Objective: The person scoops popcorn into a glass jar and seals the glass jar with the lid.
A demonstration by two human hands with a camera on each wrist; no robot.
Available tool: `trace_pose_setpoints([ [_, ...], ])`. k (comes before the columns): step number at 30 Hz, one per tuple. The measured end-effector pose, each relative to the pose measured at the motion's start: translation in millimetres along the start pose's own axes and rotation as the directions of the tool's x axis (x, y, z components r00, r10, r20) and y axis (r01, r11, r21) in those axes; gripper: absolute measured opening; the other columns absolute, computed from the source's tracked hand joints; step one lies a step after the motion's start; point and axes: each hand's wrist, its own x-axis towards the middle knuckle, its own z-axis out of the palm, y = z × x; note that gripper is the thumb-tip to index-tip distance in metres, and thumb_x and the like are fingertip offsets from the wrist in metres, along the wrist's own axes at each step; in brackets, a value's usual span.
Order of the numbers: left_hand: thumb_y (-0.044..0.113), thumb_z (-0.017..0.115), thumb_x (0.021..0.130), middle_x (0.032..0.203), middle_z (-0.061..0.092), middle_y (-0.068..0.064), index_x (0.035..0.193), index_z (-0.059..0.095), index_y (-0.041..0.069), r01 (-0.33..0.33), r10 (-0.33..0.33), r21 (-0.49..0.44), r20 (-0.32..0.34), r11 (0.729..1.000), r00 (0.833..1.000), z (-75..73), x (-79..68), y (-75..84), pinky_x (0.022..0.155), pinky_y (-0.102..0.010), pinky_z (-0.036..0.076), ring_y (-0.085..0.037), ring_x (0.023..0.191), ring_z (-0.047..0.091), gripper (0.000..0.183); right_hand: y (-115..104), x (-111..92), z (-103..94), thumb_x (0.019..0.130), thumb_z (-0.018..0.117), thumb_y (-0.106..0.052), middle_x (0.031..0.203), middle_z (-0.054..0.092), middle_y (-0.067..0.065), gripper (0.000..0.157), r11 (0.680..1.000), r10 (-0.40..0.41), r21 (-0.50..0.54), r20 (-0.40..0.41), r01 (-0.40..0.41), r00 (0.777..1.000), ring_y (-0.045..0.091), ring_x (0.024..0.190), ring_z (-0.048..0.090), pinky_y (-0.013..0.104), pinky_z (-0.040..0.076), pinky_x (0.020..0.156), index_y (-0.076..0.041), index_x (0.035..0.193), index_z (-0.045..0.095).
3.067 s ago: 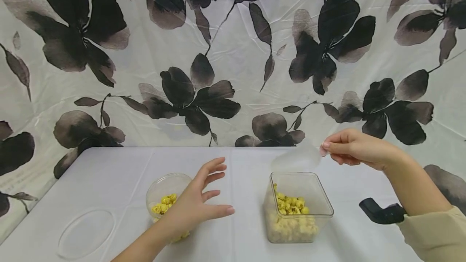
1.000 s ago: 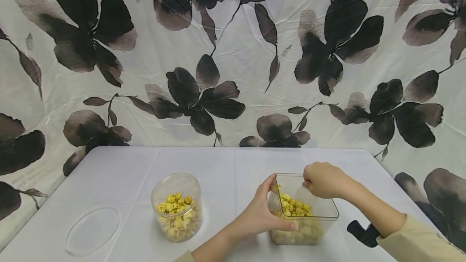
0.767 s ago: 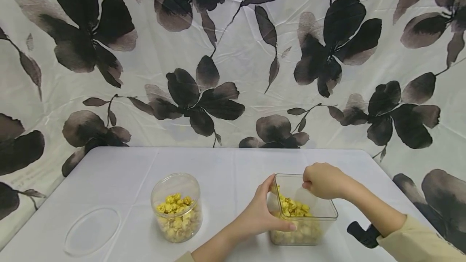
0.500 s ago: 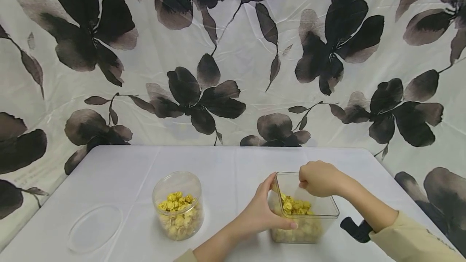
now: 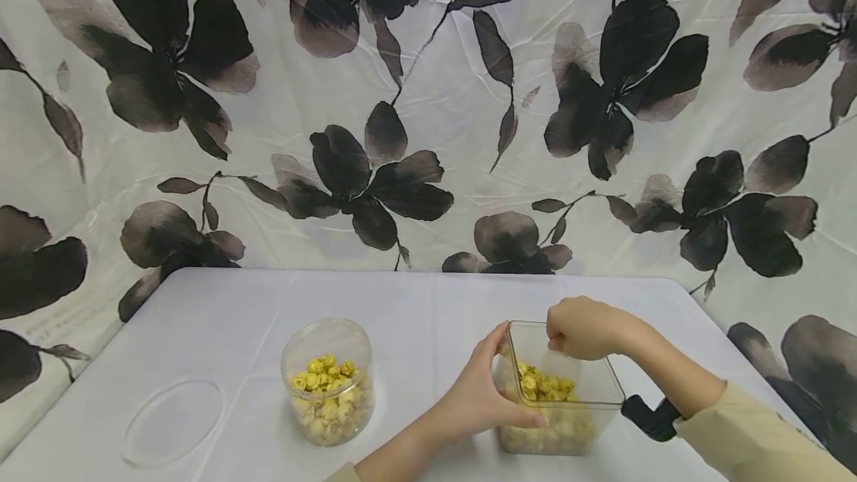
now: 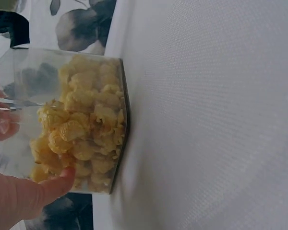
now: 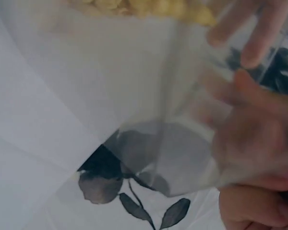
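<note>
A clear square container (image 5: pixel 515 434) of yellow popcorn (image 5: pixel 545 385) stands on the white table. My left hand (image 5: pixel 478 393) holds it from the left side, thumb across the front wall and fingers behind. My right hand (image 5: pixel 582 329) is at the container's back right, curled fingers dipping below the rim. It appears to pinch a thin clear plastic piece, mostly hidden, whose kind I cannot tell. The left wrist view shows the popcorn (image 6: pixel 81 129) through the wall and the left thumb (image 6: pixel 43 194) against it. In the right wrist view the right hand (image 7: pixel 254 206) is blurred.
A round clear jar (image 5: pixel 328 393), uncovered and partly filled with popcorn, stands left of the square container. A clear round lid (image 5: pixel 175 422) lies flat farther left. Behind the table hangs a flowered cloth (image 5: pixel 382 192). A black band (image 5: pixel 649 416) shows by the right wrist.
Since the oldest frame, my left hand has left the jar's side and taken hold of the square container. My right hand has lowered the clear piece into it, lately edging left.
</note>
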Motion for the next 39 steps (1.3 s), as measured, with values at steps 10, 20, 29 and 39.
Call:
trace_pose_setpoints([
  [10, 0.023, 0.089, 0.06, 0.138, 0.032, 0.001, 0.147, 0.02, 0.027, 0.013, -0.013, 0.008, 0.003, 1.0, 1.0, -0.4, 0.8, -0.8, 0.103, -0.054, 0.027, -0.022, 0.128, 0.031, 0.111, 7, -7, -1.6, 0.086, 0.058, -0.003, 0.051, 0.031, -0.01, 0.038, 0.99, 0.025, 0.141, 0.036, -0.03, 0.999, 0.005, 0.048, 0.026, 0.021, 0.025, 0.048, -0.016, 0.053, 0.045],
  [20, 0.023, 0.09, 0.058, 0.139, 0.033, 0.001, 0.147, 0.022, 0.027, 0.016, -0.016, 0.037, -0.002, 0.999, 1.0, -1.6, 0.5, -2.2, 0.099, -0.053, 0.034, -0.024, 0.127, 0.032, 0.112, 19, -15, 2.3, 0.088, 0.054, -0.002, 0.048, 0.037, -0.006, 0.028, 0.93, 0.123, 0.346, 0.028, -0.125, 0.992, 0.007, 0.043, 0.035, 0.024, 0.033, 0.046, -0.008, 0.061, 0.059],
  [29, 0.021, 0.09, 0.058, 0.138, 0.034, 0.006, 0.145, 0.024, 0.029, 0.029, -0.03, 0.025, 0.009, 0.999, 1.0, -1.0, 2.2, -3.0, 0.095, -0.051, 0.037, -0.029, 0.125, 0.035, 0.109, 29, -23, 5.7, 0.091, 0.053, -0.005, 0.047, 0.033, -0.005, 0.027, 0.855, 0.132, 0.501, 0.033, -0.131, 0.991, 0.01, 0.045, 0.032, 0.025, 0.031, 0.047, -0.003, 0.066, 0.061],
  [39, 0.021, 0.089, 0.06, 0.139, 0.032, 0.007, 0.147, 0.021, 0.027, 0.051, -0.051, 0.011, 0.015, 0.999, 0.999, -2.1, 2.6, -2.2, 0.095, -0.052, 0.038, -0.028, 0.126, 0.033, 0.111, 26, -22, 7.4, 0.093, 0.051, -0.005, 0.048, 0.036, -0.003, 0.027, 0.824, 0.132, 0.555, 0.018, -0.12, 0.991, 0.01, 0.045, 0.032, 0.024, 0.028, 0.047, 0.0, 0.069, 0.063],
])
